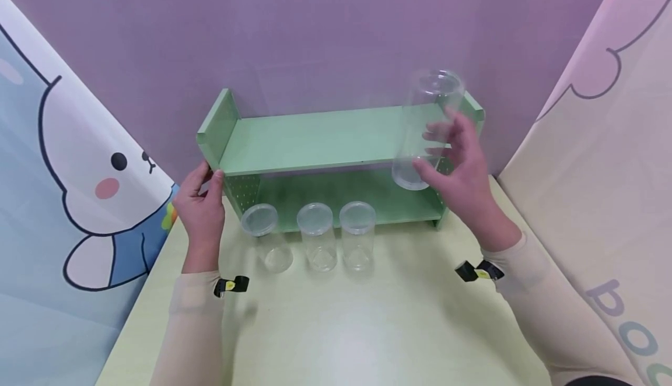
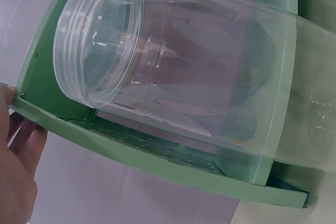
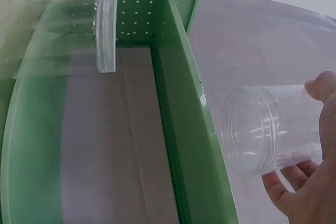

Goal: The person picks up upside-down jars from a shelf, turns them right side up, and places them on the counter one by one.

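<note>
A two-tier green shelf (image 1: 310,141) stands on the table. At its left end my left hand (image 1: 202,205) pinches the edge of the side panel; the left wrist view shows fingers (image 2: 32,145) and thumb on either side of that edge. Over the right end of the top tier, my right hand (image 1: 462,170) grips a clear plastic jar (image 1: 412,123). Thumb and fingers wrap its sides in the right wrist view, with the jar (image 3: 262,129) beside the shelf's edge. Three similar jars stand in front of the shelf: a left one (image 1: 259,221), a middle one (image 1: 315,220) and a right one (image 1: 358,218).
The pale table (image 1: 336,327) extends toward me from the jars. A purple backdrop (image 1: 315,36) rises behind the shelf. Printed panels stand at both sides, one with a cartoon rabbit (image 1: 100,164) on the left and a cream one (image 1: 604,199) near my right arm.
</note>
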A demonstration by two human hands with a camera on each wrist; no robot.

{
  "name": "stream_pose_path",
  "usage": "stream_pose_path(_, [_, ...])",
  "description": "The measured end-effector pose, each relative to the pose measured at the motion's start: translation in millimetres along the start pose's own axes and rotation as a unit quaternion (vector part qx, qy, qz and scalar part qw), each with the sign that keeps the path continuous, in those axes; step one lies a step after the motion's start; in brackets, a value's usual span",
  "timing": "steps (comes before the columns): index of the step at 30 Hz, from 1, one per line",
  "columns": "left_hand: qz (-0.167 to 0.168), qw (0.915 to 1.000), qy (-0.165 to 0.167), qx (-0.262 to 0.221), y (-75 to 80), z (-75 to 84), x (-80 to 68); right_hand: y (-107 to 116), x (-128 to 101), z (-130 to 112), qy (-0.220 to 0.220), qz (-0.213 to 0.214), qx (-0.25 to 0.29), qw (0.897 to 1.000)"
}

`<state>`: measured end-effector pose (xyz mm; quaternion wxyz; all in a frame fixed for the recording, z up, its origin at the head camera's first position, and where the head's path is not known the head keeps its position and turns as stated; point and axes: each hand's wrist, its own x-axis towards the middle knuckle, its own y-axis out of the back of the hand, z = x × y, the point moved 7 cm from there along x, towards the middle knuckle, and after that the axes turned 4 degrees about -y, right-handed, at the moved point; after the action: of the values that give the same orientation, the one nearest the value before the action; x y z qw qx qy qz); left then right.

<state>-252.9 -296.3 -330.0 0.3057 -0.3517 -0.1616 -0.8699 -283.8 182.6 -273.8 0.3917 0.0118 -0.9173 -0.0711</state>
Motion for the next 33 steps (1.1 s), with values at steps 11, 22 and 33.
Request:
stream_pose_path(11, [0.001, 1.0000, 0.003, 0.001, 0.0, 1.2, 0.2, -4.3, -25.6, -1.8, 0.028, -0.042, -0.019, 0.999])
stream_pose_path(22, [0.000, 0.9999, 0.013, 0.000, 1.0, -0.8, -1.5, -9.8, -51.5, 13.1, -0.007, -0.069, -0.052, 0.996])
stream_pose_path(33, [-0.001, 0.9999, 0.012, -0.003, 0.3, -0.5, -1.3, -10.5, -74.9, 27.5, -0.011, -0.100, -0.058, 0.993])
